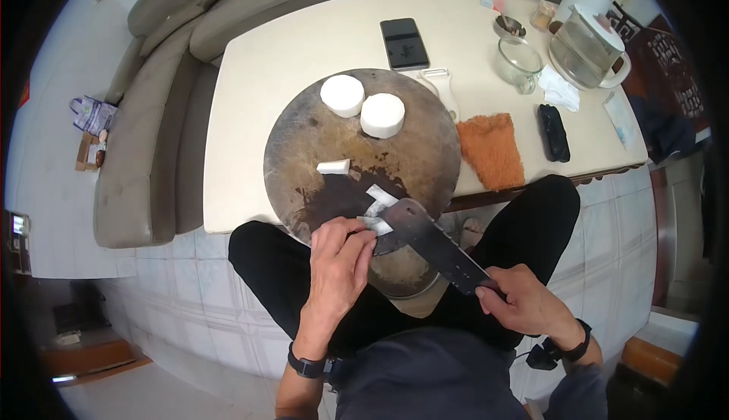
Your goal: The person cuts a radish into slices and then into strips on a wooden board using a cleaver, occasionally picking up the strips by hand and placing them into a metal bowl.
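Right hand (525, 304) closed around the handle of a cleaver (433, 241), blade lying across the near part of the round cutting board (304, 146). Left hand (338, 264): fingertips pinch a white slice (377, 225) against the blade tip. Cut strips (381, 195) just beyond the blade; small white block (333, 166) mid-board. Two white round chunks (342, 95) at the far edge, touching. Board overhangs the table (288, 40). Orange cloth (491, 150) to its right, phone (404, 43) behind.

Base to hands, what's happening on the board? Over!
Right hand grips cleaver. Left hand pinches white slice at the blade. Two round white blocks farther up the board, clear of blade.
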The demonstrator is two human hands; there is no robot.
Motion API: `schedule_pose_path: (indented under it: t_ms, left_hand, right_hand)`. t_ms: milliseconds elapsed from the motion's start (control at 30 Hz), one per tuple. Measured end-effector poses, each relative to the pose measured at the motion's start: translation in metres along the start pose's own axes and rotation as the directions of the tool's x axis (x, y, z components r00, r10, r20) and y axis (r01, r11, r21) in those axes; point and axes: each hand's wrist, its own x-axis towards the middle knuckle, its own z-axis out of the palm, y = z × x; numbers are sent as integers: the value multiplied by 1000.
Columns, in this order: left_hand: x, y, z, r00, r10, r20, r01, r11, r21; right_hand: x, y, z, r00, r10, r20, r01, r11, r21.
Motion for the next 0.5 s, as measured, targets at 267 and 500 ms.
schedule_pose_path:
  t_ms: [267,500]
  left_hand:
    - [5,5,-2,997,-67,-45,67,998,-14]
    - [17,8,2,997,2,73,-6,998,55]
  right_hand:
    - [19,-13,-15,999,31,-32,-36,986,-163]
    - [25,-16,-19,998,54,-20,-57,980,-191]
